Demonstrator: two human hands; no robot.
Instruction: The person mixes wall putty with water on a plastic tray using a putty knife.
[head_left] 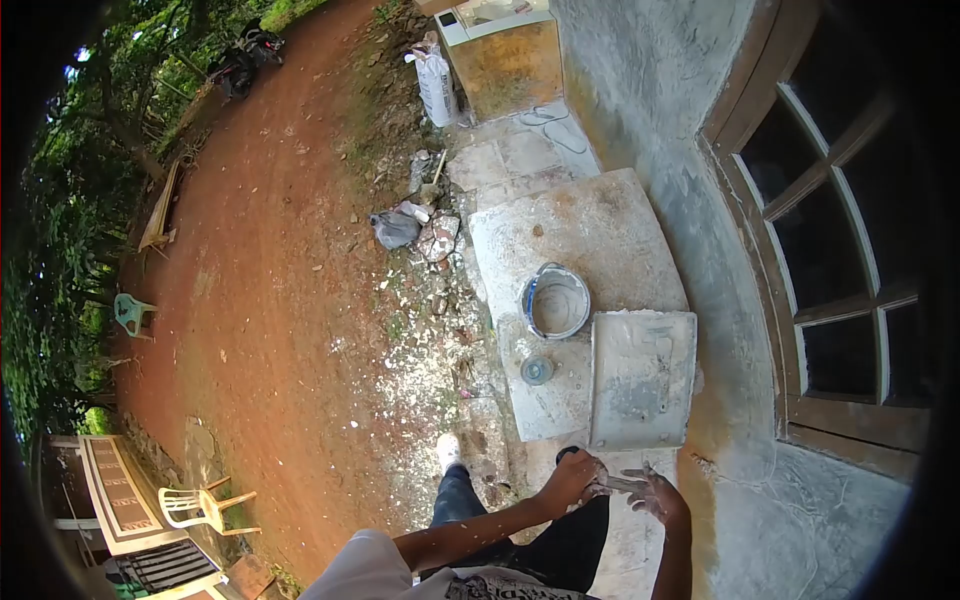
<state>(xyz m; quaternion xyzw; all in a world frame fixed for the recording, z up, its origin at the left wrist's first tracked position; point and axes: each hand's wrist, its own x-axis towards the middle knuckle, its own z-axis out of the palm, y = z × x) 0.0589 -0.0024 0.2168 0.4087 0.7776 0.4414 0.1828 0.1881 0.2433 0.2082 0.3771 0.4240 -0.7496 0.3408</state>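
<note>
My left hand (573, 481) is closed at the near end of the board, its fingers on a thin, grey, flat strip-like piece (622, 484) that looks smeared with plaster. At the other end of this piece is my right hand (661, 499), with bent, grey-smeared fingers gripping it. What kind of piece it is I cannot make out. Just beyond the hands lies a grey-white, plaster-stained board (642, 385). Beyond that stands a bucket (557, 302) with grey-white residue inside, and a small clear round container (537, 371) sits near it.
The bucket and board rest on a stained, pale slab (600, 230) beside a grey plastered wall (655, 80) with a wooden-framed window (780, 405). Red dirt (260, 280) stretches to the left. A white sack (434, 88), a grey bag (395, 230) and a cream plastic chair (205, 508) stand farther off.
</note>
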